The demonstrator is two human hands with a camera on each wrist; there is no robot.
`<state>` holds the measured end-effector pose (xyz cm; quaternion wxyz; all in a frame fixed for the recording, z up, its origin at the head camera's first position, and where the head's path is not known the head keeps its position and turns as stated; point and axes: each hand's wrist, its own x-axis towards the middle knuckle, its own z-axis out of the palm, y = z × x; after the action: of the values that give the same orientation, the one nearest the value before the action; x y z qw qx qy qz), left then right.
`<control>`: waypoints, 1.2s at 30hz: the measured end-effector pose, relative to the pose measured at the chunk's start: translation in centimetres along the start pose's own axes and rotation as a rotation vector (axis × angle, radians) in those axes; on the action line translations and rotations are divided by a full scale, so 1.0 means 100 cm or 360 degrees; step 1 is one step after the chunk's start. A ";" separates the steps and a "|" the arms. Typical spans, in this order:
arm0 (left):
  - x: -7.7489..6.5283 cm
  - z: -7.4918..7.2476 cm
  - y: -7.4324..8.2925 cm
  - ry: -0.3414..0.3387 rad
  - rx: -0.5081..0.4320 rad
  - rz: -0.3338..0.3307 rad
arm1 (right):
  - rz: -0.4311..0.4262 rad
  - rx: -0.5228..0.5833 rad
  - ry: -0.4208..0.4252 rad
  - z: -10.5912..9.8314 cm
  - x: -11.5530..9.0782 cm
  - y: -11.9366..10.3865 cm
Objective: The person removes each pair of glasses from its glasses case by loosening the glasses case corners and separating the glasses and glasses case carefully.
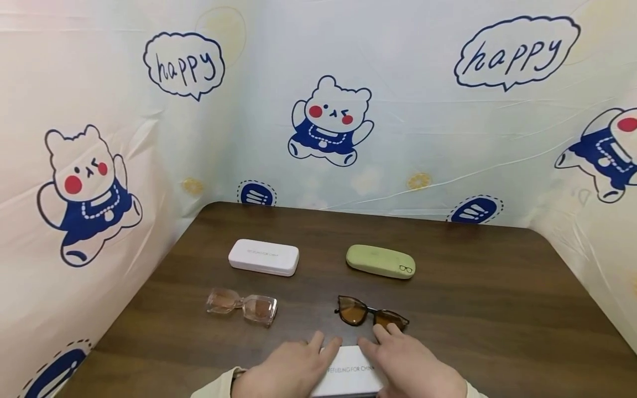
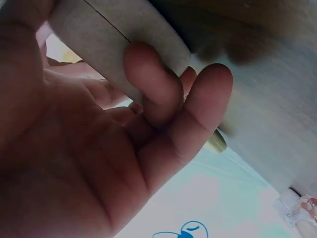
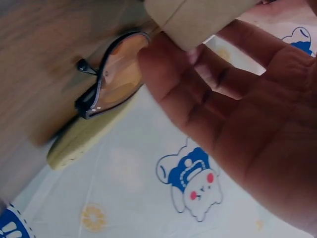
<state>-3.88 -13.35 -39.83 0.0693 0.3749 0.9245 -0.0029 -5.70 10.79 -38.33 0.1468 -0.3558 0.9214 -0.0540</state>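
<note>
A white glasses case (image 1: 348, 371) with dark printed lettering is at the near side of the table, between both hands. My left hand (image 1: 287, 367) grips its left end; in the left wrist view a fingertip is bent against the case (image 2: 106, 37) beside its seam. The right hand (image 1: 415, 365) holds the other end, with fingers around the corner of the case (image 3: 198, 20) in the right wrist view. Just beyond the right fingertips lie dark-framed sunglasses (image 1: 353, 311) with amber lenses, partly covered by that hand in the head view. Clear pinkish sunglasses (image 1: 259, 309) lie farther left.
A second white glasses case (image 1: 264, 257) lies closed at the back left. To its right is a closed green glasses case (image 1: 380, 261) with a small glasses print. The brown wooden table (image 1: 468, 309) meets a printed cloth (image 1: 418, 121) at the back and sides.
</note>
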 end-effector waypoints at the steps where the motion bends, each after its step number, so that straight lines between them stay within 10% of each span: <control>1: 0.000 0.000 0.000 0.0005 -0.0006 0.0004 | -0.0014 0.0028 -0.0001 -0.001 0.000 0.002; 10: -0.008 -0.005 -0.016 -0.0039 -0.0317 0.0164 | -0.0166 0.0511 -0.0051 -0.011 -0.001 0.021; 14: -0.010 -0.005 -0.024 -0.0023 -0.0418 0.0078 | -0.0234 0.0694 -0.0088 -0.013 0.001 0.030; 21: -0.008 0.002 -0.026 -0.0022 -0.0167 -0.0276 | -0.0384 0.0829 -0.0129 -0.013 0.000 0.043; 36: -0.013 -0.002 -0.024 -0.0137 0.0006 -0.0315 | -0.0551 0.1013 -0.0188 -0.022 -0.003 0.055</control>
<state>-4.65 -15.92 -39.63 0.1077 0.2815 0.9531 -0.0276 -9.64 15.06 -37.24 0.2918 -0.4456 0.7744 -0.3414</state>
